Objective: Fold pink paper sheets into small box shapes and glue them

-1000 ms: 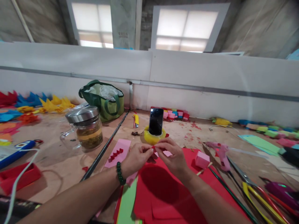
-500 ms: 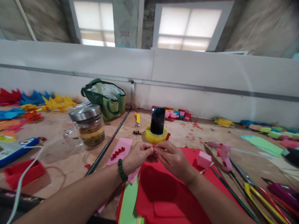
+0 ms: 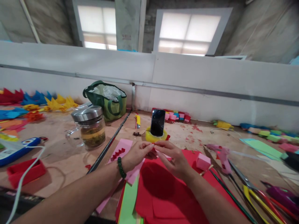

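Note:
My left hand [image 3: 140,152], with a green bead bracelet at its wrist, pinches a small piece of red paper [image 3: 153,145] between thumb and forefinger. Fingertips of my right hand [image 3: 171,155] meet the same piece from the other side, and they cover most of it. Both hands are above a stack of red paper sheets [image 3: 168,199]. Left of them, a row of small folded red paper pieces [image 3: 118,153] lies on a pink paper strip [image 3: 125,144]. A pink paper cube [image 3: 203,161] rests on the red sheets to the right.
A phone [image 3: 158,123] stands in a yellow tape roll [image 3: 150,137] ahead. On the right lie a pink glue gun [image 3: 223,155] and large scissors [image 3: 247,180]. A glass tea mug [image 3: 92,133], a green bag [image 3: 114,105] and a red paper box [image 3: 26,172] are leftward.
The right hand's fingers have straightened and spread a little around the red paper piece. The left hand stays nearly in place. The view has shifted slightly.

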`<state>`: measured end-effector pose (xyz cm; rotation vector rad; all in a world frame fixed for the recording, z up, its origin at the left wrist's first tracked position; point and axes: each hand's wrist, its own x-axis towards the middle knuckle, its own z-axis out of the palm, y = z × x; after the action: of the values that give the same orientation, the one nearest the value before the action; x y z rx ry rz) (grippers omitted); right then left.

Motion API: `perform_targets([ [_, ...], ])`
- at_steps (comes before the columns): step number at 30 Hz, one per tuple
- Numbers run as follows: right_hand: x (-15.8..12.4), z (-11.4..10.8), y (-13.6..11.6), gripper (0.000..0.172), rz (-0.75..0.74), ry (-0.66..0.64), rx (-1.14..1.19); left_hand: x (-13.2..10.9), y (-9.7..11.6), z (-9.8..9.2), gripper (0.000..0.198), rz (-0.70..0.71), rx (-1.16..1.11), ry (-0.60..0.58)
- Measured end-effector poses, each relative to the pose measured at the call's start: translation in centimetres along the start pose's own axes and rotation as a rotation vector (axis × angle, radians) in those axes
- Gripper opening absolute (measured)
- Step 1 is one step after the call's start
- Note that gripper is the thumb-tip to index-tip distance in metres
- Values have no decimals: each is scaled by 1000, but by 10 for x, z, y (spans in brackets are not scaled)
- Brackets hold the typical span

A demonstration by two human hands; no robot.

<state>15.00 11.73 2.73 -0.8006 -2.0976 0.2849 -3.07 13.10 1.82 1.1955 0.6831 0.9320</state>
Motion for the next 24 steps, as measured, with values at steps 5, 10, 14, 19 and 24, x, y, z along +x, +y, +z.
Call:
perform_targets([
  [5, 4, 8, 11, 19, 435, 204, 399, 3, -4, 0, 37, 25, 112, 33],
  [10, 5, 17, 9, 18, 542, 126, 554, -1, -5, 5, 30, 151, 304, -9],
  [14, 3, 20, 6, 14, 471, 150, 503, -2, -5, 6, 28, 176, 299, -37],
  [19, 2, 14, 1, 17, 454, 101, 485, -2, -5, 6, 39, 119, 269, 17],
  [24, 0, 0, 1, 25, 519, -159, 707, -9, 2, 9, 48, 68, 367, -183],
])
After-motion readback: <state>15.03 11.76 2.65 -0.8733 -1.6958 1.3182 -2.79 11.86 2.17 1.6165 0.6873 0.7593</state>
